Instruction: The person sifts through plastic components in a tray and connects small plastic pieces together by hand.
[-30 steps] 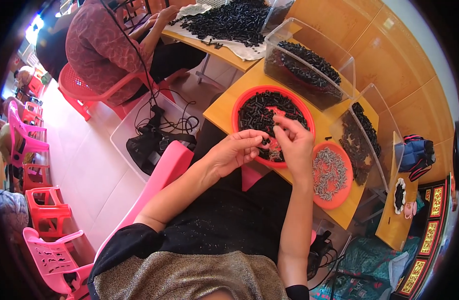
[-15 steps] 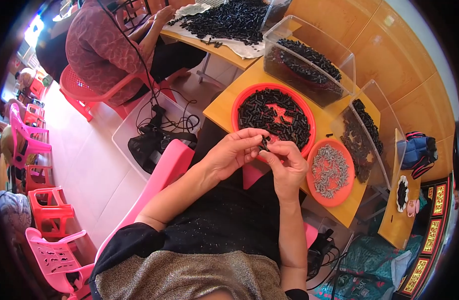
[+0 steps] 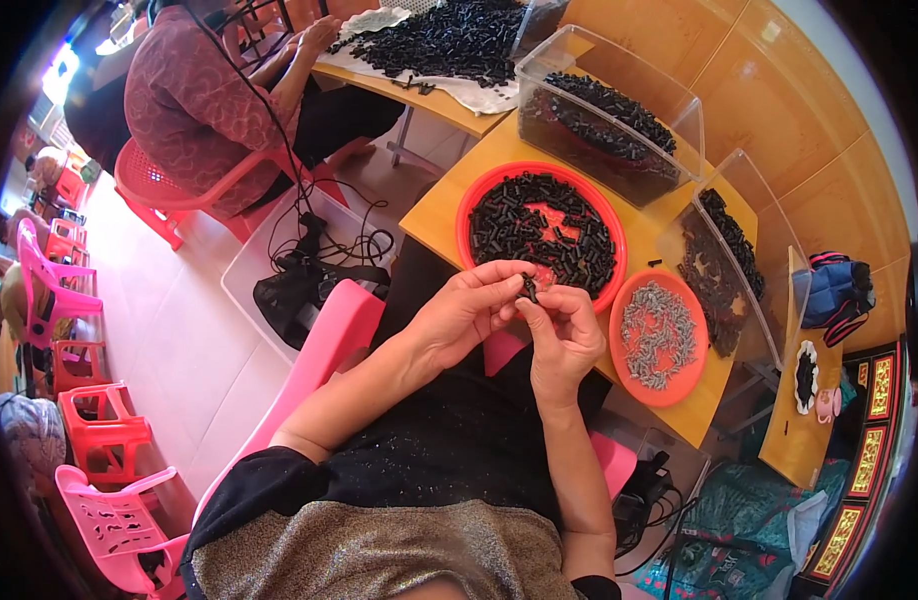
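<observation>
My left hand [image 3: 467, 312] and my right hand [image 3: 564, 338] meet over my lap, at the near edge of the table. Their thumbs and fingertips pinch a small black tube-like piece [image 3: 528, 288] between them. Fingers cover most of it, so its full shape does not show. Just beyond my hands is a round red basin [image 3: 620, 225] with many loose black pieces [image 3: 509, 215] in it. To the right of my right hand lies an orange oval tray [image 3: 667, 394] with small grey screw-like parts [image 3: 659, 335] spread across it.
Two clear plastic bins [image 3: 609, 110] [image 3: 779, 230] of black pieces stand along the far and right sides of the yellow table [image 3: 434, 215]. A person [image 3: 204, 110] sits at another table, upper left. Cables hang into a box [image 3: 244, 280] beside my pink chair arm [image 3: 344, 320].
The black piece shows more upright between my fingertips than before. My hands stay close together in nearly the same place, and the whole view has shifted slightly.
</observation>
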### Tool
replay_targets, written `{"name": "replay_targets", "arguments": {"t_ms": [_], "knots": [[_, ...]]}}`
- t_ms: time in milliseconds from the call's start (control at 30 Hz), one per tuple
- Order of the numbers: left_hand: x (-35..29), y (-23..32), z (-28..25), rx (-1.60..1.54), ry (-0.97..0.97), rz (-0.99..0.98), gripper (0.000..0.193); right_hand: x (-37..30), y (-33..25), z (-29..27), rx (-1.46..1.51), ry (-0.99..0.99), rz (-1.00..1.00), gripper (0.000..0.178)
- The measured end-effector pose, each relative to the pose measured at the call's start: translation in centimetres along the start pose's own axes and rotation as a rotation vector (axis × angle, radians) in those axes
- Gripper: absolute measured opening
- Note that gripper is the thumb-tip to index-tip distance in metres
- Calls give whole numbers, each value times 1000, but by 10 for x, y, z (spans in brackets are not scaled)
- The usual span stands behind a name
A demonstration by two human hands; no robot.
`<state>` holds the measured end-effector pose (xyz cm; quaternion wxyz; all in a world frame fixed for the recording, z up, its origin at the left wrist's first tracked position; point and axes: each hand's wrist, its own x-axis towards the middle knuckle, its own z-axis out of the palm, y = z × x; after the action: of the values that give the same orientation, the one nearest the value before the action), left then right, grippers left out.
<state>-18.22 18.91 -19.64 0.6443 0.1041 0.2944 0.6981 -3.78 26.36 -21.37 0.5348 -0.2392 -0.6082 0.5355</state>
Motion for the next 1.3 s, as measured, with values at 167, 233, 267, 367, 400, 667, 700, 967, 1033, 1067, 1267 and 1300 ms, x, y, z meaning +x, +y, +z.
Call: {"name": "replay_targets", "arguments": {"t_ms": [167,233,267,367,400,667,700,967,1033,1067,1267,1300], "knots": [[0,1,2,51,7,20,28,-2,-10,0,-86,4,41,21],[-1,2,5,63,19,26,28,-2,-12,-1,-129,11,23,21],[-2,2,6,67,29,32,28,-2,-13,-2,-236,-1,-66,21],[-2,-1,7,88,38,51,27,4,-18,-6,-471,-25,-299,22],[-1,-1,6,105,37,66,27,6,-19,-7,-597,-39,-444,23],[-2,-3,7,231,27,126,25,15,-22,-16,-690,-96,-697,24],[-2,-2,8,272,37,149,25,16,-23,-17,-715,-112,-739,25],[-5,-8,11,299,67,196,23,18,-22,-20,-727,-131,-828,25],[-5,-8,11,296,66,195,22,17,-22,-21,-726,-138,-834,24],[-6,-8,13,328,74,212,22,16,-21,-21,-730,-144,-827,25],[-10,-15,25,450,85,369,20,13,-23,-25,-784,-158,-862,26],[-11,-16,26,469,97,409,19,13,-23,-26,-790,-158,-868,26]]}}
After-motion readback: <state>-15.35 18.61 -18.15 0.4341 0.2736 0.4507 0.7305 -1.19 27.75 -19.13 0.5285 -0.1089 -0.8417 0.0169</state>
